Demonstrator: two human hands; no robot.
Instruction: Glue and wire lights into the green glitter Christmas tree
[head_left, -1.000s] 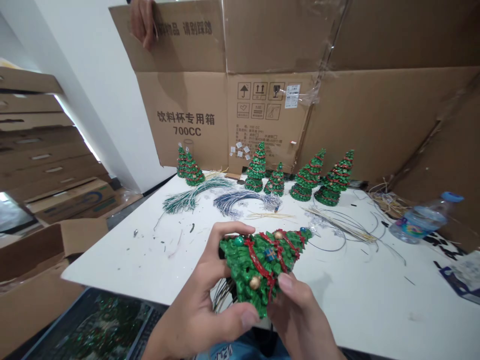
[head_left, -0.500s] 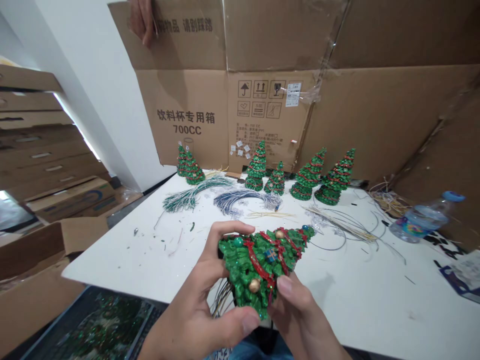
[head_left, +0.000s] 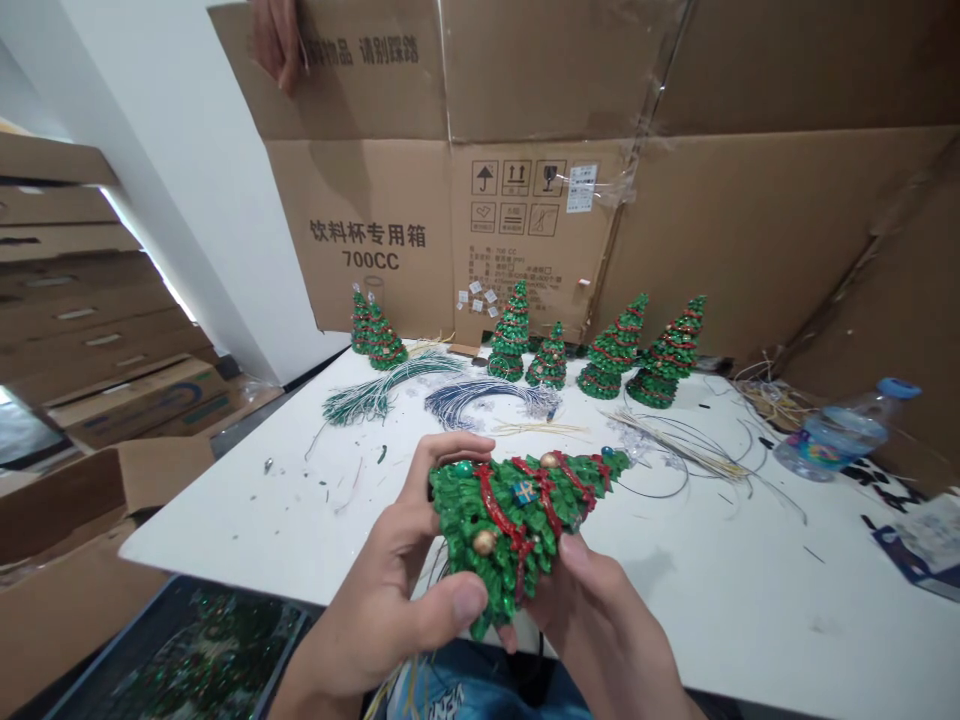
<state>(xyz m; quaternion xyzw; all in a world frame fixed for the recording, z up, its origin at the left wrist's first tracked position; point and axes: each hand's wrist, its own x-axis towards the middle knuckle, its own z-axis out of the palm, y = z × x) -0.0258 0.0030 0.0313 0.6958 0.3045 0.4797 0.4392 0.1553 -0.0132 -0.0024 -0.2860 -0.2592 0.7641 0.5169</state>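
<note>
Both my hands hold a green handmade Christmas tree ornament [head_left: 510, 525] on its side, its tip pointing right. It has a red garland, gold and green baubles, and a small blue gift box. My left hand [head_left: 397, 560] grips its base end, thumb across the front. My right hand [head_left: 592, 620] supports it from below, fingers pressed to the underside. Thin wires stick out near the base, partly hidden by my left hand. Several similar trees [head_left: 615, 350] stand upright along the far side of the white table [head_left: 225, 530].
A co-worker's hand [head_left: 274, 40] holds up a large printed cardboard sheet [head_left: 525, 230] behind the table. Green wire bundles [head_left: 379, 397], blue wire bundles [head_left: 480, 400], straw strands [head_left: 690, 450] and a plastic water bottle [head_left: 844, 432] lie on the table. A glitter tray [head_left: 187, 650] sits below its near edge.
The tree has turned slightly in my hands, bringing the gift box further up and left. My hands have shifted a little left, and the whole view has tilted slightly.
</note>
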